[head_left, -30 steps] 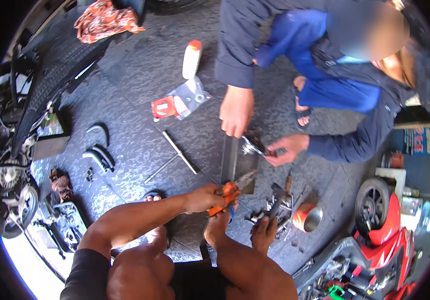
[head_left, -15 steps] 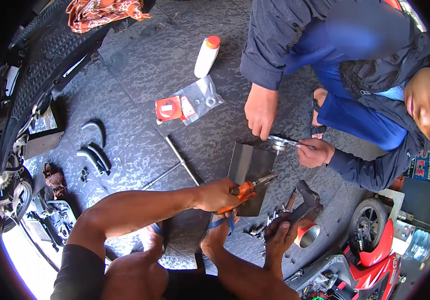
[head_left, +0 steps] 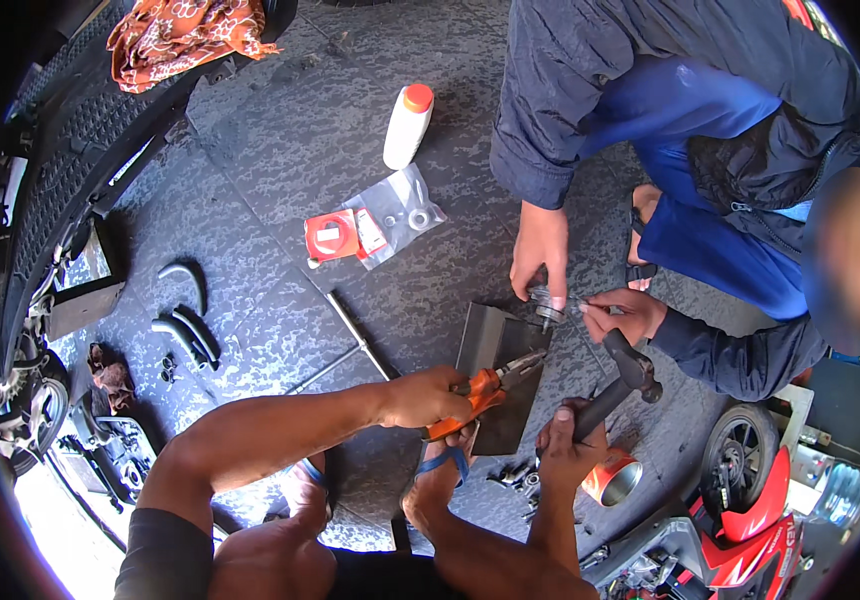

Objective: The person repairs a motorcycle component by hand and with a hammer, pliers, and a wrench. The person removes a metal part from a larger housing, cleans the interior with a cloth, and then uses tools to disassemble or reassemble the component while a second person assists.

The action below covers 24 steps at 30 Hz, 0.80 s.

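My left hand [head_left: 424,398] is closed around the orange handles of a pair of pliers [head_left: 488,390]. The pliers' jaws point to the right above a dark metal block [head_left: 480,338]; whether they grip anything is too small to tell. In my closed right hand [head_left: 565,442] is a hammer [head_left: 636,368], its dark handle slanting up to the head, right of the block. At the block's far end, a co-worker's one hand [head_left: 542,250] is on a small round metal part [head_left: 548,302], while their other hand [head_left: 625,314] pinches near its right side.
An orange can [head_left: 612,474] and several small metal parts [head_left: 522,478] lie below my right hand. Left of the block is a T-shaped wrench [head_left: 350,322]. Farther off are a plastic bag [head_left: 402,215], a white bottle [head_left: 409,128] and black hoses [head_left: 188,335]. My sandalled foot touches the block.
My right hand has lifted and turned the hammer, bringing its head into plain view. The pliers have shifted slightly left. The co-worker's upper hand has moved down onto the metal part.
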{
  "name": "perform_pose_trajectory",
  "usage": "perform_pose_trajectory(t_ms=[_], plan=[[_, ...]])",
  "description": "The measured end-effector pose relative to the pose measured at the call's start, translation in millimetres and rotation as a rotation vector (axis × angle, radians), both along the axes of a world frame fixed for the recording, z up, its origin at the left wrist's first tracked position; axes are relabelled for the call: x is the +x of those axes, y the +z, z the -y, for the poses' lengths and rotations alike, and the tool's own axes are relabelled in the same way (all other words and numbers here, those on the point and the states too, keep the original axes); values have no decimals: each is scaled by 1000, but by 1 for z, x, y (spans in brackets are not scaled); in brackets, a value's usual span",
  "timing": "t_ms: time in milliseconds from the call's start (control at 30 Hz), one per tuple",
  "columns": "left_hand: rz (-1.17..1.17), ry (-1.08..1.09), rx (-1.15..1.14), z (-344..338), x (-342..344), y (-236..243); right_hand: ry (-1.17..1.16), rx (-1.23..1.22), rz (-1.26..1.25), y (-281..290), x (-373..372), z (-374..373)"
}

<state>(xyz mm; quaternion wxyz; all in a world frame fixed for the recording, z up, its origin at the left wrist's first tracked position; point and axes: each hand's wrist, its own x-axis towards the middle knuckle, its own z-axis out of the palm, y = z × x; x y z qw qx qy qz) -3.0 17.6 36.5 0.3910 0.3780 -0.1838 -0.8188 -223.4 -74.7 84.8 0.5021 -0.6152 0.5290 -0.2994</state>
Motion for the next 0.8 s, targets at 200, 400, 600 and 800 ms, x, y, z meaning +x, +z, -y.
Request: perform_pose_trajectory(t_ms=[200, 400, 600, 800], plan=[[1, -11, -40, -2, -1, 4, 47, 16, -64, 1, 13, 13], [83, -73, -65, -1, -4, 1, 134, 12, -47, 0, 25, 26], [131, -88, -61, -10, -4, -7, 52, -32, 154, -16, -4, 9], [180, -94, -35, -21, -4, -15, -198, 7, -125, -67, -69, -31]])
